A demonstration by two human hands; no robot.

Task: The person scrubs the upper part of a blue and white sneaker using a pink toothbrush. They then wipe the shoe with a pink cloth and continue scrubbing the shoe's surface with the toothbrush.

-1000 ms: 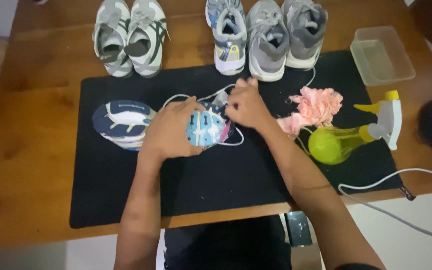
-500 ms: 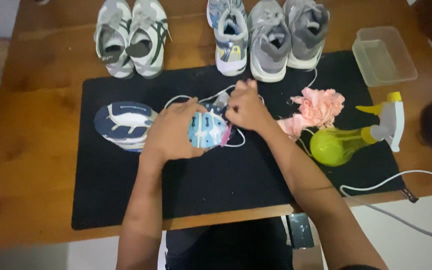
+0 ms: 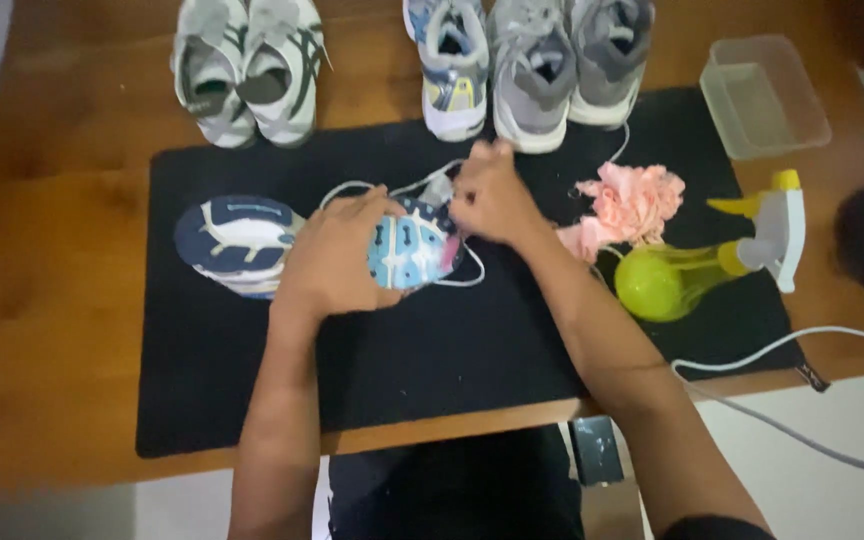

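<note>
A sneaker lies sole-up on a black mat, its sole navy at the heel and light blue at the toe. My left hand grips it around the middle. My right hand is at the toe end, fingers closed on the white lace, which loops out beside the shoe. What the fingers do at the lace holes is hidden.
Along the far edge of the wooden table stand a white-and-green pair of sneakers, a single blue-and-white shoe and a grey pair. To the right lie a pink cloth, a green spray bottle, a clear plastic tub and a white cable.
Both hands stay on the shoe. My right hand has shifted slightly at the toe end with the lace; the view has drifted a little.
</note>
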